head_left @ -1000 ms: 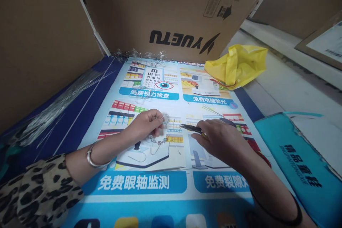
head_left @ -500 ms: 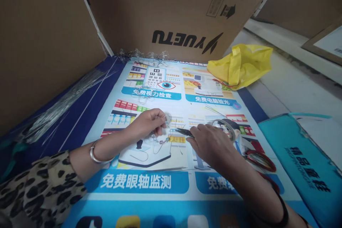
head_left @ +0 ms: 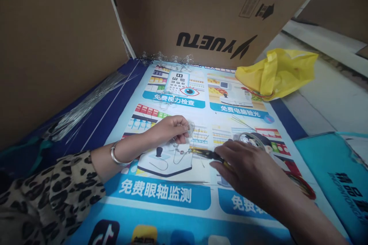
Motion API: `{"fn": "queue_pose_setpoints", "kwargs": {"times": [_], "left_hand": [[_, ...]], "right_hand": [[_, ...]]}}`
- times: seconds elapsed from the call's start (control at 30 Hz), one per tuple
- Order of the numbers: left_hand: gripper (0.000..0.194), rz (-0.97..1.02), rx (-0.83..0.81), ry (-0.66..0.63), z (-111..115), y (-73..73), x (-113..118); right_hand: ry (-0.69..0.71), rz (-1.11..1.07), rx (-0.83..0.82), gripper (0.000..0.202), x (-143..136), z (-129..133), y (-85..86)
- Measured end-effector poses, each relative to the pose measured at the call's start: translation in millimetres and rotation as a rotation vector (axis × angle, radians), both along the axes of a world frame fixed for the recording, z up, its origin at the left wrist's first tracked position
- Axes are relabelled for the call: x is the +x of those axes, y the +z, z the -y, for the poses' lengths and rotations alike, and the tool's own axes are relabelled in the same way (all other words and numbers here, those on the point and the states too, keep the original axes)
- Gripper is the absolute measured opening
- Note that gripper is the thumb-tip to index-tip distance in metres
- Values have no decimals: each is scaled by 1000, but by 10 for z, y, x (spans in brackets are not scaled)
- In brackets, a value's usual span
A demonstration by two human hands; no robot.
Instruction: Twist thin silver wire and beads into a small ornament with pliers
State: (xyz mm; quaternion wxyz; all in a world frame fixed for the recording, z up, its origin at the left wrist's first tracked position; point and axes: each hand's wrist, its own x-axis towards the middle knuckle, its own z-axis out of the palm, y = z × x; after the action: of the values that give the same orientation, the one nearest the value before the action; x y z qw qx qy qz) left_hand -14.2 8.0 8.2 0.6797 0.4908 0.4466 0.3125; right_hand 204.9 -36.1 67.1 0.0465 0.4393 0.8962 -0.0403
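Observation:
My left hand (head_left: 175, 128) is closed in a pinch on a thin beaded wire (head_left: 181, 152), whose loop and small beads hang below the fingers. A clear, roundish piece (head_left: 191, 127) shows at the fingertips; its kind is hard to make out. My right hand (head_left: 240, 162) is wrapped round a pair of pliers (head_left: 207, 154) with dark and yellow handles. The pliers' jaws point left and meet the beaded wire near its right-hand beads. Whether the jaws are closed on it cannot be told.
A bundle of straight wires (head_left: 86, 107) lies at the left. Tangled wire pieces (head_left: 169, 59) sit along the cardboard box (head_left: 161, 11). Behind my right hand is a round tin (head_left: 253, 139). A yellow bag (head_left: 277, 74) and a teal bag (head_left: 324, 164) lie at the right.
The pliers have moved left and down from beside my left hand to the beads of the wire. The whole view has shifted, so things stand further right.

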Motion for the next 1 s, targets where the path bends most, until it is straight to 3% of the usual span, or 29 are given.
{"fn": "queue_pose_setpoints", "kwargs": {"times": [0.13,0.3,0.4,0.63,0.83,1.0], "left_hand": [[10,42,-23,-16,-23,-24,-22],[12,82,-29,-40,-46,-81,-49],[13,96,-40,-54,-64,-106,-67],[13,137,-110,-93,-96,-77,-96],[13,140,-136,-81,-104,-50,-93],[15,157,-140,-79,-101,-60,-91]], "right_hand": [[83,-12,-79,11,-97,122,-43],[89,-209,64,9,-303,226,-152],[137,-187,101,7,-370,258,-198],[66,-274,276,10,-361,223,-250],[73,-156,246,10,-369,195,-367],[54,-159,243,11,-310,143,-279]]}}
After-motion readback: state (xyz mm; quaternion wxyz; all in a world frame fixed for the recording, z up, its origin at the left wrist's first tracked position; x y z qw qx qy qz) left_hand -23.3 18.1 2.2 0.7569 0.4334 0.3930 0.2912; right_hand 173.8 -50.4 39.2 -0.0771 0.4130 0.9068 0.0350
